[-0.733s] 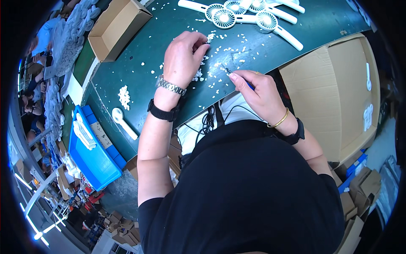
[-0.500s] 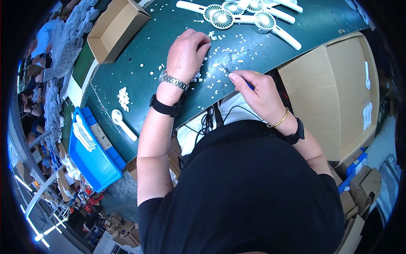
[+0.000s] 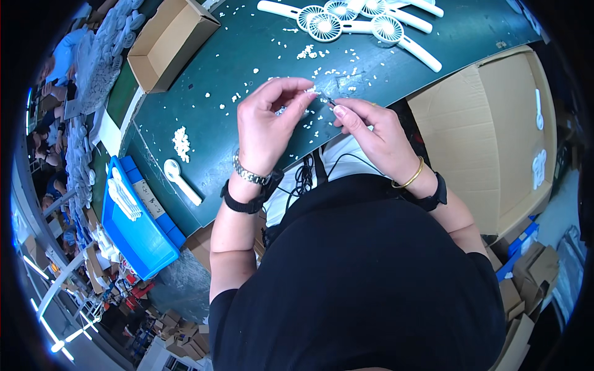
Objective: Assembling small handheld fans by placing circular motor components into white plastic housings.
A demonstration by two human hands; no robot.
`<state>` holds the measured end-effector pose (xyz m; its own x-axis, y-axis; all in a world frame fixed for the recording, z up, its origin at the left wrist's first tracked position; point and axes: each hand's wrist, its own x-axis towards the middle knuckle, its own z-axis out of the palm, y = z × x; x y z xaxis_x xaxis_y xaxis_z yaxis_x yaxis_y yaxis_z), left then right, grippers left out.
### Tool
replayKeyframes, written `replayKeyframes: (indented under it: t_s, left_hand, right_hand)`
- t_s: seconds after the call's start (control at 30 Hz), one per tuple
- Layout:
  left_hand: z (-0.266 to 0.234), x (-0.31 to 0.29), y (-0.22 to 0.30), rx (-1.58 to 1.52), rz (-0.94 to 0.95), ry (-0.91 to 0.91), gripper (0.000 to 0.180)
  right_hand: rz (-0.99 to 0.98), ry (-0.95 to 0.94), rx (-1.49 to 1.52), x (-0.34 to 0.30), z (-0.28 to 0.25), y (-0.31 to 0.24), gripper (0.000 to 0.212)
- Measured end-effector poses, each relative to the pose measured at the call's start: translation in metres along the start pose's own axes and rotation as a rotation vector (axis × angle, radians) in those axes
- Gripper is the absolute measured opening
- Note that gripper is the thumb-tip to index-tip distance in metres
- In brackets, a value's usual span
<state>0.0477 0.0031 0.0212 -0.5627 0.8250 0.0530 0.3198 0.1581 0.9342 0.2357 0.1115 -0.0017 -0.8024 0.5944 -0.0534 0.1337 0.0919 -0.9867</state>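
Note:
My left hand (image 3: 265, 127) is raised over the near part of the green table, thumb and forefinger pinching a small white plastic piece (image 3: 313, 90). Close on its right, my right hand (image 3: 382, 135) is closed round a small dark-tipped hand tool (image 3: 328, 99), whose handle is mostly hidden in the palm. The tool's tip meets or nearly meets the white piece; I cannot tell which. Around and beyond the hands, small white pieces (image 3: 306, 53) lie scattered on the green tabletop (image 3: 238, 59).
White handheld fan parts (image 3: 387, 29) lie at the far edge. A single fan part (image 3: 181, 182) and a heap of small pieces (image 3: 180, 144) lie left. An open carton (image 3: 170, 43), a blue bin (image 3: 136, 229) and a large cardboard box (image 3: 461, 136) stand around the table.
My left hand has come back from the scattered pieces toward me and now holds a small white piece at the tool's tip. My right hand has barely moved.

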Motion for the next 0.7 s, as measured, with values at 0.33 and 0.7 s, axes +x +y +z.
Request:
replayKeyframes:
  t_s: [0.33, 0.7]
  left_hand:
    - [0.002, -0.016, 0.0, -0.058, -0.056, -0.019, 0.018]
    - [0.002, -0.02, -0.003, -0.175, -0.089, -0.015, 0.019]
  right_hand:
    - [0.025, -0.061, -0.007, -0.003, -0.001, -0.005, 0.036]
    - [0.03, -0.057, -0.038, -0.004, 0.001, -0.008, 0.035]
